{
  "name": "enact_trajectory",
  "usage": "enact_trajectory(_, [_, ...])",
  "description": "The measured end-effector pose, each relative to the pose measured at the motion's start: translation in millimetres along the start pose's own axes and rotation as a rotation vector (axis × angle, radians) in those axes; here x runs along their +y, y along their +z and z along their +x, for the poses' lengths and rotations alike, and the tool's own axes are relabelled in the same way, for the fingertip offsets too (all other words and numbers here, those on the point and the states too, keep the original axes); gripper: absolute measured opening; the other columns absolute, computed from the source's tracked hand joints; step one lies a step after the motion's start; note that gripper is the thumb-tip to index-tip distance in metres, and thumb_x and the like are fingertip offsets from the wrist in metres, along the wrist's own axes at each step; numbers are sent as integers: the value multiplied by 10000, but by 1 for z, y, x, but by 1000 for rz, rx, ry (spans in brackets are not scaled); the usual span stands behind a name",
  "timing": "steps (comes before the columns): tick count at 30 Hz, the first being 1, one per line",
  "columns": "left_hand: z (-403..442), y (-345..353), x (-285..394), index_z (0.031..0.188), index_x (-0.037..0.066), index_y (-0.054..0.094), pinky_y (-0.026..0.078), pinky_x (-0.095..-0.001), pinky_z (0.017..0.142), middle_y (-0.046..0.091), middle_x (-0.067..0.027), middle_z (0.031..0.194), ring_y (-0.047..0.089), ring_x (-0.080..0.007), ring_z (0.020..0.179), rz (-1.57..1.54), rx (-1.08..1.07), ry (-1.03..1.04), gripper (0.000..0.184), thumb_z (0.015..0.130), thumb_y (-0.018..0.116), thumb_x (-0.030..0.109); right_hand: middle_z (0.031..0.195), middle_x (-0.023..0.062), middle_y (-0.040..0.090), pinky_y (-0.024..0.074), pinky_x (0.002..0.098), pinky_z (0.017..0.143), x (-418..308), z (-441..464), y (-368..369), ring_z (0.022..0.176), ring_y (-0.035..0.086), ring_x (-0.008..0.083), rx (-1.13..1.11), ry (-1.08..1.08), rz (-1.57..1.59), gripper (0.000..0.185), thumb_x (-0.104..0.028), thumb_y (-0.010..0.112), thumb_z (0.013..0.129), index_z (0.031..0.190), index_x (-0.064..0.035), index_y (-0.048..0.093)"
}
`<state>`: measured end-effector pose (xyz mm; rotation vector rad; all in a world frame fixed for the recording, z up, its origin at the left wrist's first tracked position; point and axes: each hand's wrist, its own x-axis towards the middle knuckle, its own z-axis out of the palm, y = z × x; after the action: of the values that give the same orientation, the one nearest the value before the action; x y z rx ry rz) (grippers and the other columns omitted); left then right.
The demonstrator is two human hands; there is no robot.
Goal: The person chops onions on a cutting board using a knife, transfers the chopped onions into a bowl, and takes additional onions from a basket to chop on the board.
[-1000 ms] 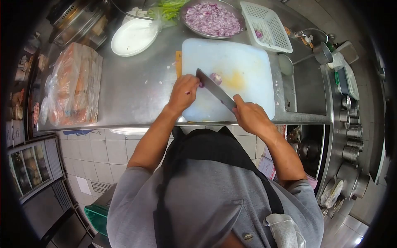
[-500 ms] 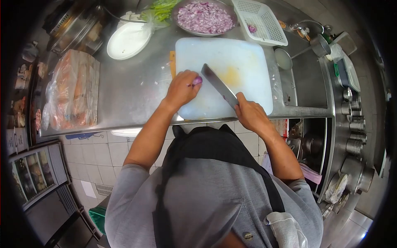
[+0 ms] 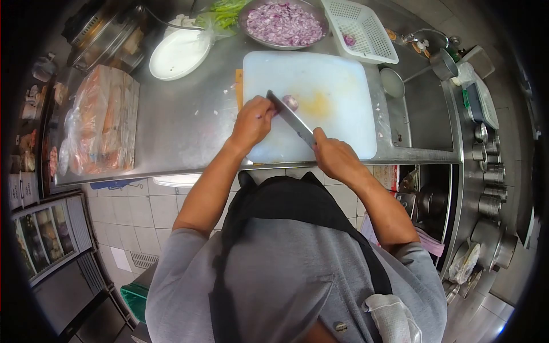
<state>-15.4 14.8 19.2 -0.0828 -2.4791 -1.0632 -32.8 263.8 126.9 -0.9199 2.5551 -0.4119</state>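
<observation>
My right hand [image 3: 336, 155] is closed round the handle of a broad-bladed knife [image 3: 294, 121], whose blade slants up and left over the white cutting board [image 3: 343, 86]. At the board's left part, my left hand [image 3: 254, 121] is closed beside the blade's far end; a bit of purple onion shows at its fingertips, mostly hidden. Just right of the blade lies a peeled purple onion piece [image 3: 290, 103]. Beyond the board, a metal bowl [image 3: 245, 28] holds chopped purple onion [image 3: 283, 24].
A white perforated basket [image 3: 366, 34] with one onion piece stands behind the board, at right. White plates [image 3: 177, 56], leafy greens [image 3: 223, 14] and a plastic-wrapped stack [image 3: 103, 123] are to the left. A sink [image 3: 426, 117] and a handled pot [image 3: 393, 83] lie right.
Half a second ago the onion was in my left hand, away from the blade. Now the knife has moved left to my left fingertips, and an onion piece shows on the board right of the blade.
</observation>
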Motion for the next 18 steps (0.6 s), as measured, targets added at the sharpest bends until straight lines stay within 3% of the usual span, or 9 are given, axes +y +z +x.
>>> enact_trajectory(8, [-8, 4, -8, 917, 44, 645, 487, -475, 773, 619, -150, 902, 602, -394, 881, -75, 80, 46, 87, 866, 674, -20, 770, 288, 682, 497, 616, 713, -2, -1, 4, 749, 669, 525, 8, -12, 16, 161, -132, 532, 1043, 1101, -13, 441])
enact_trajectory(14, [-14, 2, -9, 927, 45, 633, 481, -472, 777, 611, -149, 894, 595, -390, 868, -101, 117, 58, 80, 877, 658, -14, 751, 288, 673, 487, 637, 664, 4, 4, 19, 724, 665, 525, -29, -14, -5, 178, -142, 538, 1047, 1101, -11, 431])
enact_trajectory(18, [-19, 2, -13, 982, 35, 659, 524, -436, 824, 652, -127, 946, 644, -357, 912, -59, 100, 60, 134, 873, 693, -36, 740, 294, 667, 489, 630, 664, -9, -2, 2, 709, 656, 537, 83, -53, 40, 189, -122, 550, 1042, 1110, -7, 416])
